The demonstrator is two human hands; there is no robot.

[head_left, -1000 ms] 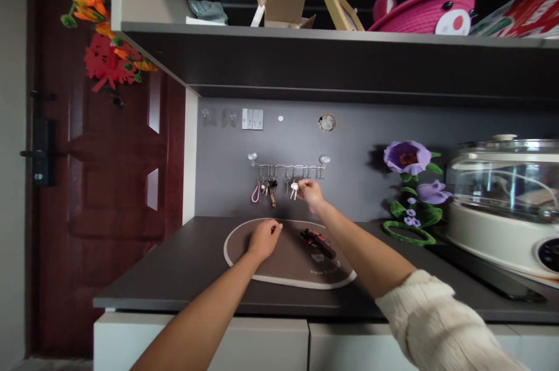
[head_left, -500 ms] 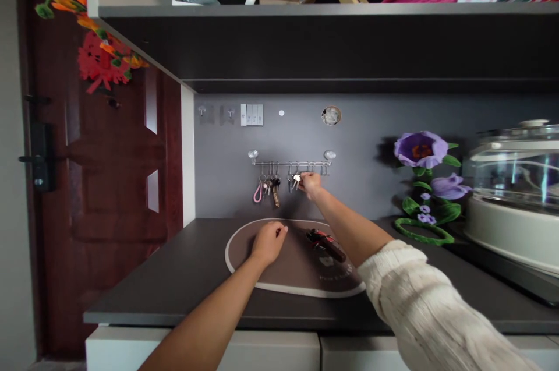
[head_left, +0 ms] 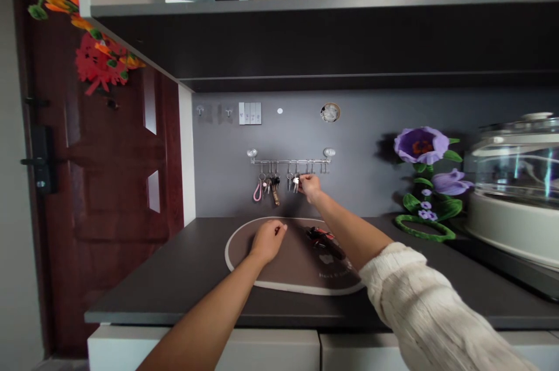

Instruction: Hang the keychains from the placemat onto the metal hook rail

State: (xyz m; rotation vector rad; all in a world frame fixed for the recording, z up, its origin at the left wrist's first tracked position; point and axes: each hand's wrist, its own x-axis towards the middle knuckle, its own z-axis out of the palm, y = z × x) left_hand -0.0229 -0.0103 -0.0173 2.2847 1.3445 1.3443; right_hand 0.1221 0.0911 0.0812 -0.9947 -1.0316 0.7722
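My right hand (head_left: 309, 188) is raised to a metal key rail (head_left: 290, 161) on the grey wall, its fingertips pinched on a small silver key (head_left: 296, 184) that hangs from a hook. To the left of that key hang other keys, a pink loop keychain (head_left: 257, 191) and a brown fob (head_left: 275, 194). My left hand (head_left: 267, 241) rests on an oval brown mat (head_left: 238, 254), fingers curled, with nothing visible in them. A red and black object (head_left: 325, 241) lies on the mat to its right, partly behind my right forearm.
A dark countertop (head_left: 144, 289) runs under the mat, above white drawer fronts. A purple felt flower ornament (head_left: 421, 147) stands at the right, beside a white cooker with a glass lid (head_left: 515, 173). A dark shelf (head_left: 305, 39) overhangs the wall, and a red-brown door (head_left: 113, 184) stands at the left.
The view has tipped down, so the shelf sits higher in the frame. My right hand has risen slightly toward the rail, and my left hand has shifted little on the mat.
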